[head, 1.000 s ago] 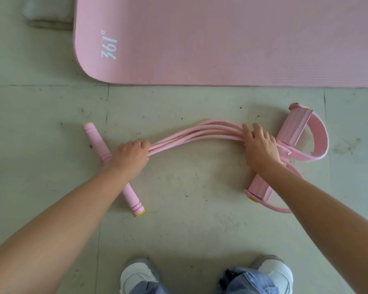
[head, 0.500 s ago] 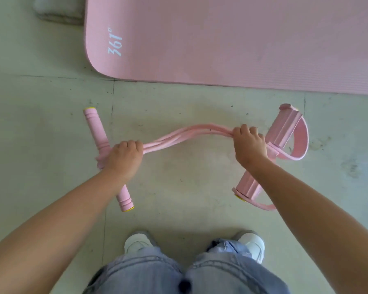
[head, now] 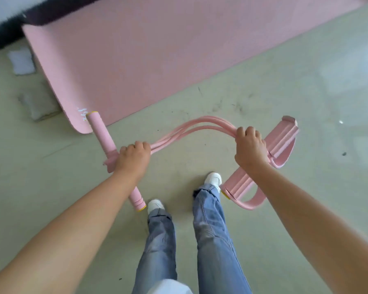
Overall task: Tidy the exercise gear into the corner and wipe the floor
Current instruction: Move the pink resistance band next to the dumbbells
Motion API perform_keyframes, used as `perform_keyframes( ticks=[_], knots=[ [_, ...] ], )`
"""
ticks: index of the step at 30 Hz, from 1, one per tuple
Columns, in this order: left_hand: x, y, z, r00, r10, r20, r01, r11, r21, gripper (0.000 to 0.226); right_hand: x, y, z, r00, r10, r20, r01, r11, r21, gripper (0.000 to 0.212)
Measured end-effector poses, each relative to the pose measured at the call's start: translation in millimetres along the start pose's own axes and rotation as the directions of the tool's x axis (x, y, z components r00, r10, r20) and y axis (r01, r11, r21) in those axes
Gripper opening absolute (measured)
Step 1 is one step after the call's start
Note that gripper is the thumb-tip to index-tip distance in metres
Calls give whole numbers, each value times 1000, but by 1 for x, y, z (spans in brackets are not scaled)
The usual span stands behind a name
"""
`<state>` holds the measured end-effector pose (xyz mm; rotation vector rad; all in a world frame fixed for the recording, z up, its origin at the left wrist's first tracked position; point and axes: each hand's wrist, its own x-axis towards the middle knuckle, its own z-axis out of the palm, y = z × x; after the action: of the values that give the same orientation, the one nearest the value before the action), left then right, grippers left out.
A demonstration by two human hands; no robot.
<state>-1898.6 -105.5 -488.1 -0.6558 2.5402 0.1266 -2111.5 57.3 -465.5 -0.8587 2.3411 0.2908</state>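
Head view, looking down.

Left hand (head: 133, 159): grip curled tight around the pink tubes (head: 191, 128) where they meet the handle bar (head: 103, 135). Knuckles up, fingers wrapped over the tube bundle. Handle bar crossing under this grip: one end out beyond the knuckles with a yellow cap, overlapping the mat corner in view; other end back toward the wrist, yellow cap near the left shoe (head: 155, 205).

Right hand (head: 250, 150): grip closed around the other end of the same tubes, fingers folded over the top, just beside the foot pedal bar (head: 261, 160). Pedal bar running diagonally under and past this grip, ribbed pink foam, one end far out beyond the knuckles, the other back beside the right shoe (head: 213, 179). Pink foot strap (head: 253, 202) looping off the near end below the wrist; second strap loop outward of the grip, partly hidden by the hand.

Between the two grips: tubes arching upward in a slack hump, several strands side by side. Whole pedal puller held up off the floor (head: 263, 92), both arms extended.

Beyond both grips: pink exercise mat (head: 157, 49) lying flat on the floor, white print at its near corner, blurred and unreadable. Left of the mat: two pale cloth-like patches (head: 21, 62) on the floor, too blurred to identify. Dark strip along the mat's far edge at top left.

Below the grips: legs in blue jeans (head: 212, 240), white shoes, standing on greenish floor with dark scuffs.
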Motion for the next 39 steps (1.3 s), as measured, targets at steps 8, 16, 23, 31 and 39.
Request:
perform_keyframes(
  ticks=[8,16,23,31,39],
  knots=[
    [51,160,-216,990,94,109,-113,977,182,33,-83,172,-117,951,305,-49,-269,895,357,28],
    [115,330,-377,959,283,-17,-261,906,333,31,-97,324,-213,862,496,-103,-366,751,549,23],
    [249,434,-487,882,443,-158,-353,846,399,25,-38,472,-300,799,594,-91,-448,690,568,23],
    [416,587,-614,758,603,-247,-474,770,427,27,56,643,-417,712,699,-63,-548,610,573,22],
    [594,735,-716,544,786,-295,-612,612,501,44,168,837,-514,662,745,-81,-515,530,673,17]
  ],
)
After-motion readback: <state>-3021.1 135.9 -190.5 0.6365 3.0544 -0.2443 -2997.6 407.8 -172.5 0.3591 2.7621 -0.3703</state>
